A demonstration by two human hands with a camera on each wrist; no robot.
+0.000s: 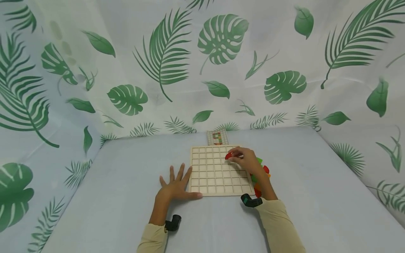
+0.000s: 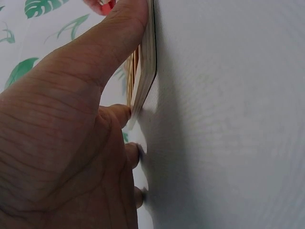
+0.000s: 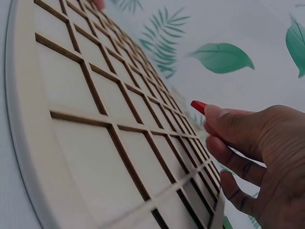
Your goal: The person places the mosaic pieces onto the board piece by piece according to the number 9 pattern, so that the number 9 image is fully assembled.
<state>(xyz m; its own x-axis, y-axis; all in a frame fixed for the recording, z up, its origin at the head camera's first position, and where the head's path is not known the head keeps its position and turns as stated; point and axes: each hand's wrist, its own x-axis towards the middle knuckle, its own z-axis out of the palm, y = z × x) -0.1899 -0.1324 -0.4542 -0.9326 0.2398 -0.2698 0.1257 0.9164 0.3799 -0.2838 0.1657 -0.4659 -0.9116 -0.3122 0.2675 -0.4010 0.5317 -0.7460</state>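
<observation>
Over the board, the right hand pinches a red piece, seemingly being placed and next needing lowering, while the left hand spreads against the board's edge.

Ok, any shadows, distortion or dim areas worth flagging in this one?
Head view: fairly even light, soft shadow beside the right sleeve; left wrist: left hand dim, soft shadow on the table; right wrist: the board looks bowed, probably lens distortion.
</observation>
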